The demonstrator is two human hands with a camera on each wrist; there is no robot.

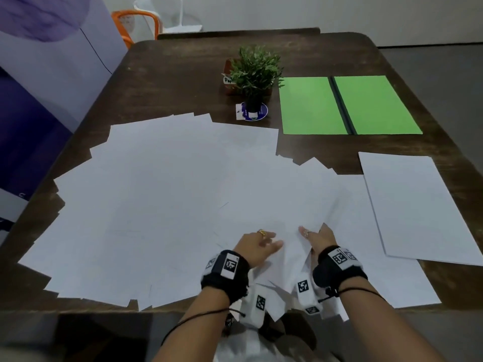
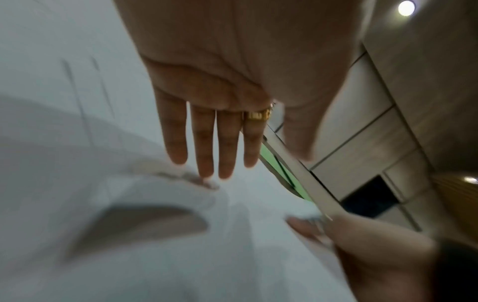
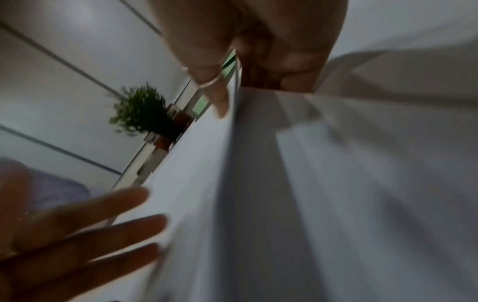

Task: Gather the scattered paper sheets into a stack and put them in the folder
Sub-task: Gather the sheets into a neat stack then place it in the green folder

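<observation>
Several white paper sheets [image 1: 162, 192] lie scattered and overlapping across the left and middle of the dark wooden table [image 1: 183, 74]. The open green folder [image 1: 308, 105] lies flat at the back right. A squared stack of sheets [image 1: 418, 205] rests on the right. Near the front edge my right hand [image 1: 315, 235] pinches the raised edge of some sheets [image 1: 295, 259], seen edge-on in the right wrist view [image 3: 258, 163]. My left hand [image 1: 264, 242] reaches toward them with straight fingers [image 2: 214, 143] and holds nothing.
A small potted plant [image 1: 254, 71] stands on a round coaster [image 1: 262, 112] just left of the folder. An orange chair [image 1: 136, 22] and a white one stand beyond the far edge. A purple panel [image 1: 39, 74] runs along the left. Some sheets overhang the front edge.
</observation>
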